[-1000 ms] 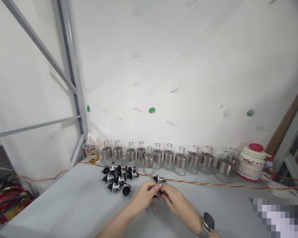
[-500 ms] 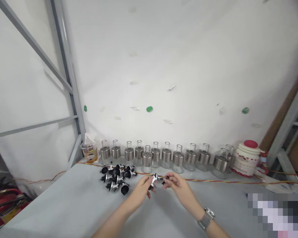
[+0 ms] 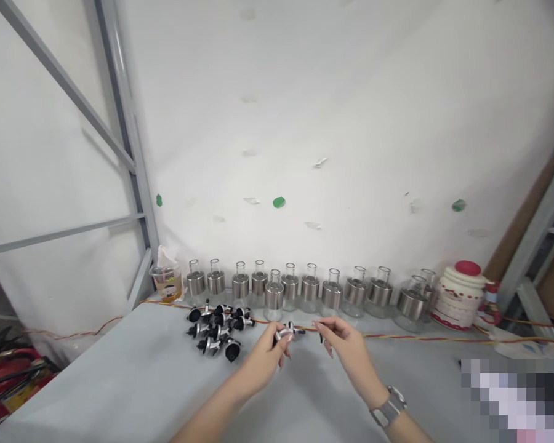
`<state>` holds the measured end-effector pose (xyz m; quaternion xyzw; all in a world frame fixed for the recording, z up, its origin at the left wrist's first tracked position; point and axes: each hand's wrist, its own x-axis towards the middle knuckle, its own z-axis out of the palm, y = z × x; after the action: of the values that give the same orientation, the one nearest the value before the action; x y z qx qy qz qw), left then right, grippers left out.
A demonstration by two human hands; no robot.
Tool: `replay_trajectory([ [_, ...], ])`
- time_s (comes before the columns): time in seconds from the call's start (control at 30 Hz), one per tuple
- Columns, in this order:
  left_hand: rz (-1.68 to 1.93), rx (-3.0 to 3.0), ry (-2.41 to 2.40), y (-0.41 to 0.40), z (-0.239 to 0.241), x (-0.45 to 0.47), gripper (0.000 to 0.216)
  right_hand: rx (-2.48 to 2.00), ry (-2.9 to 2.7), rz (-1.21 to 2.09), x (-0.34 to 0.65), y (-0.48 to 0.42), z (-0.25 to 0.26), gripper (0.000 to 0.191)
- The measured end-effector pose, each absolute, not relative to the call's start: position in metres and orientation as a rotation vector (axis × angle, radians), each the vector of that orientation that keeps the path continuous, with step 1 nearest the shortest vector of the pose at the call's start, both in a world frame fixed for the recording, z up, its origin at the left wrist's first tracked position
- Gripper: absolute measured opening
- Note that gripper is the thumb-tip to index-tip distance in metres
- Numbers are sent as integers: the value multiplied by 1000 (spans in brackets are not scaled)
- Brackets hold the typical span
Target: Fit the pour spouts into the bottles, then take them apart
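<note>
My left hand (image 3: pixel 262 355) is closed round a silver-and-black bottle pourer (image 3: pixel 287 331), whose thin black tip points right. To its right, apart from that tip, my right hand (image 3: pixel 346 346) pinches a small black piece (image 3: pixel 322 338), partly hidden by the fingers; it looks like a cap, but its exact kind is unclear. A cluster of similar pourers (image 3: pixel 232 351) lies on the table left of my left hand. Behind both hands stand several glass bottles (image 3: pixel 274 295) with metal bands and open necks.
A red-and-yellow twisted cord (image 3: pixel 397 336) runs across the grey table (image 3: pixel 133 375). At the back left stands a plastic cup (image 3: pixel 167 284) with amber liquid. A white jar (image 3: pixel 458 298) with a red lid stands at the back right, near a metal frame (image 3: pixel 535 301).
My right hand has moved right with the small black piece, widening the gap to the pourer. My left hand has tilted the pourer slightly and keeps hold of it.
</note>
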<state>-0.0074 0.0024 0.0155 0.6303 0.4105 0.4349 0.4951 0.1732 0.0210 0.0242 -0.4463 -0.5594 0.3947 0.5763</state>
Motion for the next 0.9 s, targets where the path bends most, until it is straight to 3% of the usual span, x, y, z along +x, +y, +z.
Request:
replay_trajectory([
  [0.33,1118,1819,1102,-10,22,-8,32,-749,-1153,1385,161,6,36,28],
  [0.9,1189,2150,1053,-7,9,-2,20,-847,-1436,956,156,11,18,23],
])
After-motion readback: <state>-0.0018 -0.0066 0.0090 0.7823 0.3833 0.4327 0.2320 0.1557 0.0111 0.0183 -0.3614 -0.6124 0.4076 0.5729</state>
